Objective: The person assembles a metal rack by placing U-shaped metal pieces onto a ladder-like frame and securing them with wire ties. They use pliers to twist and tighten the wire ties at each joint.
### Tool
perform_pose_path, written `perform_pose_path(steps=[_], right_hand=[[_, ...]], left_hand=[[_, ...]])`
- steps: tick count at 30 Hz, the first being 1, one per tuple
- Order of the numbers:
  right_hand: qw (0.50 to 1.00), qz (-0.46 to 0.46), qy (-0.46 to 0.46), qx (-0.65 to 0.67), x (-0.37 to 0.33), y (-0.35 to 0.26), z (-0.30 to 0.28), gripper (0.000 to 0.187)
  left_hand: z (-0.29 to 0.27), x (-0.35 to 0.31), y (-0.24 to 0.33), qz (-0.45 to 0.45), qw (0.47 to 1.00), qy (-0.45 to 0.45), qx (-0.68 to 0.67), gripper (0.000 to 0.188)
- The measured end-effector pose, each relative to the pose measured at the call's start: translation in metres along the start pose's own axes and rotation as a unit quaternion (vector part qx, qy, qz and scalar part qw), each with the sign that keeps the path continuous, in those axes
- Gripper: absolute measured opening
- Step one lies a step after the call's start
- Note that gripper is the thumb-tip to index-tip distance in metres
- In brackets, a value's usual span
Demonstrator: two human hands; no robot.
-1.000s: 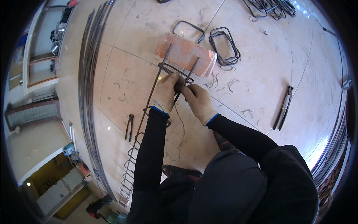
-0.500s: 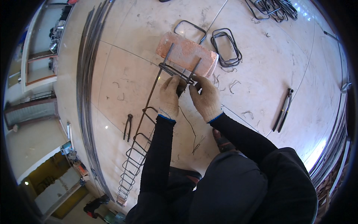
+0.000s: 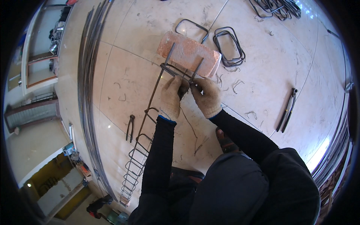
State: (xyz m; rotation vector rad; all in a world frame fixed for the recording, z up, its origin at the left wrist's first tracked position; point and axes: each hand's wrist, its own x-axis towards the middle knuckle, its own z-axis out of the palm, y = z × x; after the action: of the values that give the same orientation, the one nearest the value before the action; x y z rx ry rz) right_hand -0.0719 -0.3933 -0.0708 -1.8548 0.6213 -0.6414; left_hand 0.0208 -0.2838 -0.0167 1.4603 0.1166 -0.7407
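Both my hands wear beige knit gloves and meet at the brick end of a rebar cage (image 3: 153,92). My left hand (image 3: 171,98) is closed, its fingertips pinched beside the stirrups (image 3: 173,70) there. From under it a thin tie wire (image 3: 189,125) trails down toward my feet. My right hand (image 3: 208,98) pinches close to the right-hand bar (image 3: 197,69), thumb and forefinger together; whatever lies between them is hidden. The bar ends rest over a red brick (image 3: 190,51). Further stirrups (image 3: 135,157) stand along the cage toward the lower left.
Pincers (image 3: 130,128) lie left of the cage, long-handled cutters (image 3: 287,110) to the right. Loose stirrups (image 3: 229,47) sit beside the brick, with a heap (image 3: 279,9) farther off. Long steel bars (image 3: 88,75) run along the left. Wire scraps (image 3: 237,86) litter the tiles.
Both hands stay at the same joint, with small shifts of the fingers; the right fingertips sit slightly closer to the bar. The whole view has shifted a little.
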Motion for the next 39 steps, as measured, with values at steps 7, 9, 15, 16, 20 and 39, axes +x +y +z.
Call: perform_pose_path(steps=[7,9,15,16,20,39], right_hand=[[1.0,0.018,-0.009,-0.006,0.001,-0.003,0.0,0.016],[1.0,0.008,-0.021,-0.013,0.004,-0.002,-0.003,0.016],[0.991,0.118,-0.051,0.035,0.002,-0.025,-0.026,0.017],[0.986,0.155,-0.036,0.048,-0.002,-0.032,-0.028,0.019],[0.915,0.311,-0.172,0.19,0.004,-0.048,-0.031,0.034],[0.96,0.241,-0.137,0.045,0.006,-0.045,-0.012,0.032]], left_hand=[[0.002,-0.001,0.001,0.012,0.999,-0.008,0.051,0.036],[0.006,-0.002,0.003,0.016,0.998,0.0,0.062,0.037],[0.011,-0.004,0.005,0.022,0.997,0.034,0.072,0.036],[0.011,-0.003,0.004,0.02,0.997,0.037,0.071,0.036],[0.0,0.0,0.002,-0.011,1.0,0.009,0.024,0.033],[0.015,-0.005,-0.003,0.045,0.995,0.031,0.078,0.032]])
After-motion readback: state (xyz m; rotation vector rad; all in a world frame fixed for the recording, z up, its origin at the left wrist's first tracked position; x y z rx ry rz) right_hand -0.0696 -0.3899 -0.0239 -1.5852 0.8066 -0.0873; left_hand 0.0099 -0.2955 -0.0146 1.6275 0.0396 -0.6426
